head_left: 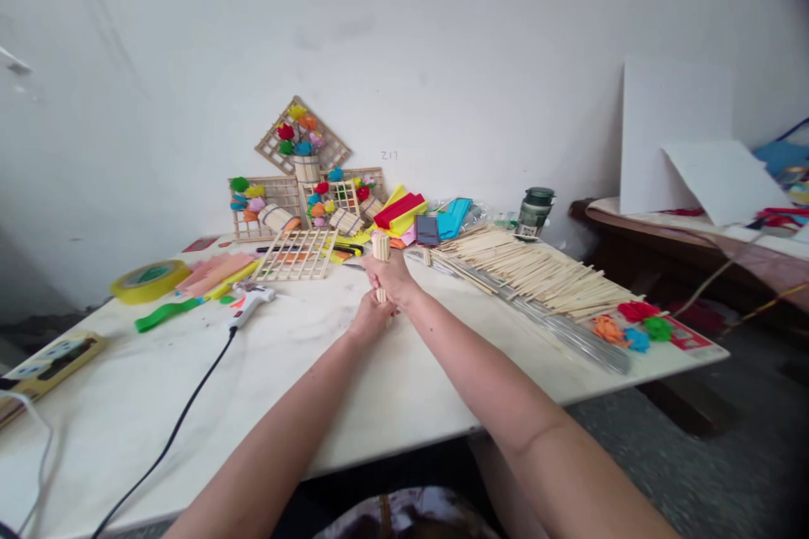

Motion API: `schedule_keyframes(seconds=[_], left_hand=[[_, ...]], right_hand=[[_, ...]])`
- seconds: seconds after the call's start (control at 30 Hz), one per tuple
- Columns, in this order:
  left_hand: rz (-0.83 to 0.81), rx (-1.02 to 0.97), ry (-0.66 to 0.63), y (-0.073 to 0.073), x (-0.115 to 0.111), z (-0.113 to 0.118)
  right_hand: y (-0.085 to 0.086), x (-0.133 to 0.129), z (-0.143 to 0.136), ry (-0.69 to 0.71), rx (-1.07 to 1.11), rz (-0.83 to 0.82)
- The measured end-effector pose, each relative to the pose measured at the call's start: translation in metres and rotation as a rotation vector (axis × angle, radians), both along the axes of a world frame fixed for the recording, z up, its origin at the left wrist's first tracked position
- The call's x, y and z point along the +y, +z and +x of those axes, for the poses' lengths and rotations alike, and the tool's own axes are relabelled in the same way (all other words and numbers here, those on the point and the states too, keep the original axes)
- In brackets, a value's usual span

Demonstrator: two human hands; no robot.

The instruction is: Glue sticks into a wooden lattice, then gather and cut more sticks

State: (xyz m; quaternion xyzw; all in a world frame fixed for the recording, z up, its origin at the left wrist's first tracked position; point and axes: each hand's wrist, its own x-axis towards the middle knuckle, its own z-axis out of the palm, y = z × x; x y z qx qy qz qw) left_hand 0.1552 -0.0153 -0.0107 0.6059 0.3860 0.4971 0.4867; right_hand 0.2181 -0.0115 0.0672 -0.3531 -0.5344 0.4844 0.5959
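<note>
A bundle of pale wooden sticks (381,248) stands upright over the middle of the white table. My right hand (393,272) is wrapped round its upper part, and the stick ends show above the fingers. Just below and a little to the left, my left hand (374,313) is closed round the lower part of the same bundle. The two hands touch each other. Beyond them lie folded strips of red paper (400,208) and blue paper (453,218).
A glue gun (251,303) with a black cord and yellow tape (150,281) lie left. Behind are stick lattices (297,254) with paper flowers. Loose sticks (537,274), grey wires (569,337), crumpled paper (610,329) and a dark jar (534,214) are right.
</note>
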Motion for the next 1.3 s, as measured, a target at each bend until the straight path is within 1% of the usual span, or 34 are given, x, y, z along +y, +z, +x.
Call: schedule_keyframes(seconds=[0.07,0.13,0.43,0.53,0.63,0.77,0.97,1.07,1.23,1.3], left_hand=[[0.008,-0.027,0.001,-0.003,-0.003,-0.004],[0.008,-0.036,0.011,-0.004,-0.005,-0.006],[0.007,-0.071,-0.010,-0.007,-0.004,-0.007],[-0.002,-0.046,0.010,-0.007,-0.004,-0.006],[-0.007,-0.044,0.051,-0.003,-0.006,-0.005],[-0.045,-0.019,0.063,0.003,-0.008,-0.003],[-0.110,-0.051,-0.005,0.004,-0.008,-0.001],[-0.145,-0.067,-0.048,0.003,-0.009,-0.001],[-0.235,-0.090,-0.103,0.003,-0.013,-0.002],[-0.273,-0.092,-0.107,0.004,-0.014,-0.002]], right_hand=[[-0.001,-0.002,-0.007,-0.003,-0.075,0.024],[-0.003,-0.004,-0.010,0.002,-0.102,0.036],[-0.007,-0.008,-0.010,0.005,-0.096,0.019],[-0.011,-0.004,-0.007,0.085,-0.083,0.045],[-0.016,0.001,-0.004,0.172,-0.067,0.036],[-0.020,0.008,-0.001,0.215,-0.004,-0.010],[-0.022,0.015,0.000,0.167,0.081,-0.046],[-0.021,0.015,0.003,0.133,0.052,-0.080],[-0.021,0.018,0.007,0.052,-0.019,-0.048],[-0.023,0.022,0.007,0.018,-0.029,-0.063]])
